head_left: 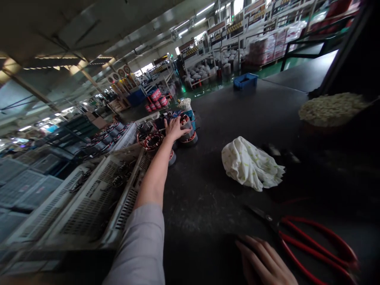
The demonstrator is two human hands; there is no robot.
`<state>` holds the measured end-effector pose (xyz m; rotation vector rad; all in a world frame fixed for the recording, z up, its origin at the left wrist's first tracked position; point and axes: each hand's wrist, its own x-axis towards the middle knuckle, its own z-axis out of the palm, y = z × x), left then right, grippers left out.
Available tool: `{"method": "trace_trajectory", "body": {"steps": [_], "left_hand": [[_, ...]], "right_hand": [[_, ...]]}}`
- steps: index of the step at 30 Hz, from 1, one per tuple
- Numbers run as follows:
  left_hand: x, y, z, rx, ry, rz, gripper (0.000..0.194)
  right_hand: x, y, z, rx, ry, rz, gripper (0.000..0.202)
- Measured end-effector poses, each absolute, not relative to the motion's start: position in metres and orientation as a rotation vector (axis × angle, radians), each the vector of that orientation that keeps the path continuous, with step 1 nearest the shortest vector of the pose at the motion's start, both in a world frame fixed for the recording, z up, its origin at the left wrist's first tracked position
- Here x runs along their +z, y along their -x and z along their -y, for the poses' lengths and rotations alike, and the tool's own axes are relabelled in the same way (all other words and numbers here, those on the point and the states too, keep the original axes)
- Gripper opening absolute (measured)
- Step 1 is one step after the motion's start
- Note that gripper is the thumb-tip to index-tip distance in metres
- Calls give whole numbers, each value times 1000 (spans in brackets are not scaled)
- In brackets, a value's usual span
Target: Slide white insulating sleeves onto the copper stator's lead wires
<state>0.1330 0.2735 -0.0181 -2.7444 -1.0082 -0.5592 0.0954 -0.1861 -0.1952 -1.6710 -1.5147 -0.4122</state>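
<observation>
Broadly, a single dark tabletop (204,206) was bordered on the left by at least two white crates (123,211), their full number obscured by overlap. One blue bin (246,81) was set at the far edge; nearer, one crumpled white cloth (249,164) and one pair of red-handled scissors (308,248) were laid apart. Beside the scissors, the right hand (264,262) was lowered, fingers lightly bent; whether anything was held could not be told. At the tabletop's left edge, two copper-wound cores (187,137) were stacked, the upper touched by the outspread left hand (175,129); whether it was gripped could not be told. A third core (172,160) was partly blocked by the forearm (156,172).
</observation>
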Motion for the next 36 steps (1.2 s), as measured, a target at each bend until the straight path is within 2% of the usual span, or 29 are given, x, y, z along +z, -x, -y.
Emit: {"method": "trace_trajectory", "body": {"steps": [2, 4, 7, 11, 15, 18, 23, 25, 28, 30, 36], "left_hand": [[-16, -110, -243, -862, 2740, 984, 54], [-18, -76, -200, -984, 2921, 848, 38], [-33, -11, -123, -737, 3273, 463, 20], [-72, 78, -36, -392, 3348, 394, 34], [-113, 142, 9, -872, 3263, 748, 33], [-128, 156, 19, -1197, 3302, 1016, 37], [-117, 99, 3, -1357, 3724, 1075, 57], [-108, 57, -8, -1289, 3902, 1251, 63], [-95, -7, -19, -1094, 3871, 1889, 61], [-88, -44, -25, -941, 3751, 2156, 66], [-83, -123, -35, -889, 3588, 2331, 99]], "right_hand": [[-193, -92, 188, -361, 1683, 1476, 27], [-193, -88, 189, -311, 1708, 1417, 28], [-192, -83, 190, -234, 1737, 1374, 30], [-191, -78, 193, -173, 1719, 1357, 29], [-186, -78, 196, -112, 1648, 1305, 23], [-175, -83, 196, -99, 1556, 1175, 22], [-157, -98, 200, -266, 1589, 1107, 22], [-159, -103, 208, -380, 1670, 1140, 22], [-174, -114, 225, -572, 1815, 1145, 21], [-188, -122, 234, -654, 1877, 1113, 19], [-201, -130, 241, -652, 1952, 1129, 20]]}}
